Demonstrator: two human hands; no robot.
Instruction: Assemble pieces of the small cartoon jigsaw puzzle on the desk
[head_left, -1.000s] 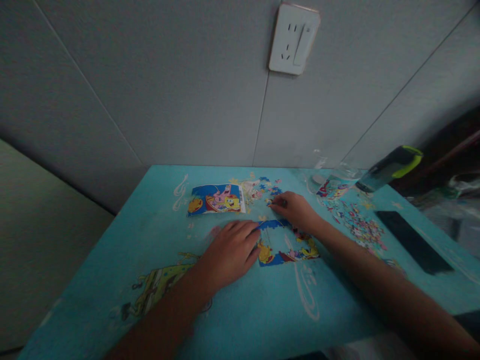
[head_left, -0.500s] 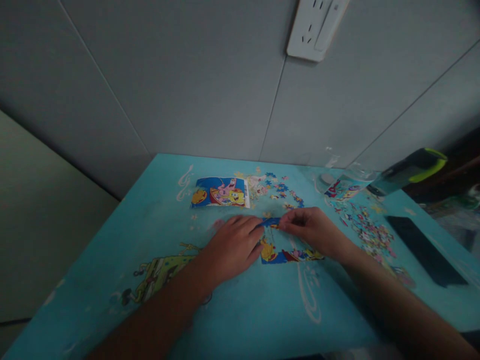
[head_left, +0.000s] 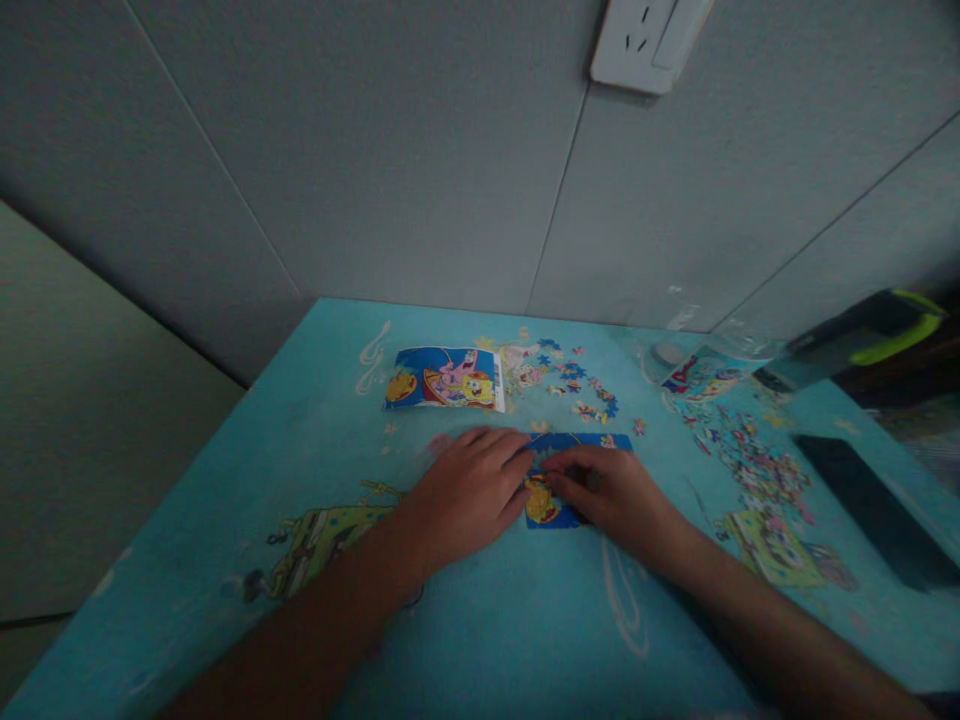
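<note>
A partly assembled jigsaw puzzle (head_left: 577, 440) with a blue border lies on the table in front of me. My left hand (head_left: 480, 475) rests flat over its left edge, fingers stretched out and pressing down. Thumb and forefinger of my right hand (head_left: 607, 490) are pinched at the puzzle's inner left part, beside a yellow patch (head_left: 540, 500). They seem to hold a small puzzle piece, mostly covered by the fingertips. Behind the hands lies a picture packet (head_left: 444, 380) with the same cartoon colours. The right hand covers the puzzle's lower right part.
Loose blue pieces (head_left: 572, 370) lie beyond the puzzle, and a heap of mixed pieces (head_left: 765, 465) is at the right. Farther right are a dark phone-like slab (head_left: 874, 510), a clear labelled container (head_left: 716, 370) and a dark bottle (head_left: 840, 340) with a lime strip. A wall borders the table's back.
My right hand has moved from the puzzle's top border down and slightly left into its inside. The top border strip now lies uncovered. My left hand stays in place.
</note>
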